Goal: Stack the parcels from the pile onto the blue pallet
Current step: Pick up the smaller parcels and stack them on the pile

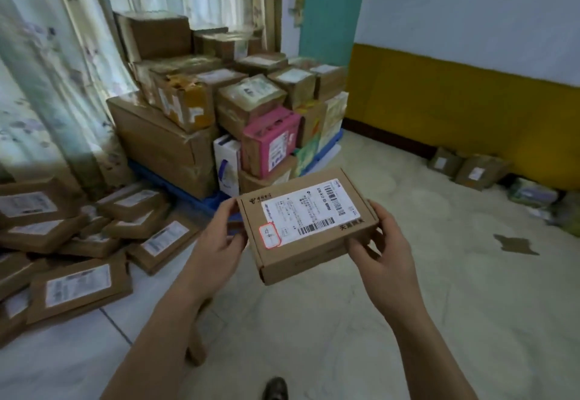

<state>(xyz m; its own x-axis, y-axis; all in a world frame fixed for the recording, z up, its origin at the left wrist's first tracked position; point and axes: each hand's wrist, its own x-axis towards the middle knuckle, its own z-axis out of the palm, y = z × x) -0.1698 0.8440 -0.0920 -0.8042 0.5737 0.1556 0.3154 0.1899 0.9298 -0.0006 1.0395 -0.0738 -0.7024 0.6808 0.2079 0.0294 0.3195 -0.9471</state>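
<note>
Both hands are on a flat brown cardboard parcel with a white shipping label (306, 227), held in the air in the near middle — the left hand (219, 236) grips its left edge and the right hand (384, 242) grips the right near corner. Just beyond it is the blue plastic pallet (213, 203), already loaded with a stack of mixed boxes including a pink carton (271, 142). The loose pile of flat brown parcels (78, 242) is on the pale floor (408, 274) to the left — a few more small boxes (467, 168) lie by the far right wall.
</note>
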